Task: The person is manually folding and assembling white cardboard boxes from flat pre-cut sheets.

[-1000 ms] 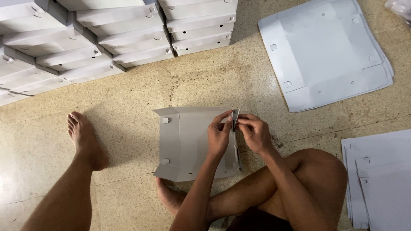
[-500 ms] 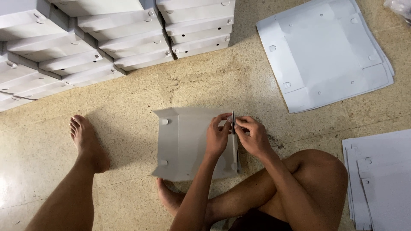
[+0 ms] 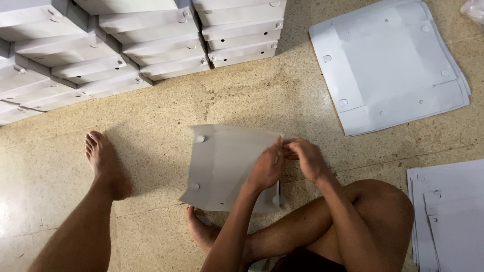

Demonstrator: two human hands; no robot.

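A flat white cardboard box blank point(image 3: 224, 166) with round punched holes lies tilted on the floor in front of me. My left hand point(image 3: 265, 168) rests on its right part and pinches the folded-up right flap. My right hand point(image 3: 306, 157) meets it at the same flap's upper corner, fingers closed on the edge. The flap stands upright between both hands.
Stacks of folded white boxes point(image 3: 126, 45) fill the far left and middle. A pile of flat white blanks point(image 3: 393, 65) lies at the far right, another pile point(image 3: 448, 216) at the near right. My bare left foot point(image 3: 103, 163) and bent right leg point(image 3: 353, 221) rest on the speckled floor.
The blank has lifted and tilted slightly on its left side. Both hands have shifted a little along the upright right flap, staying pinched on it.
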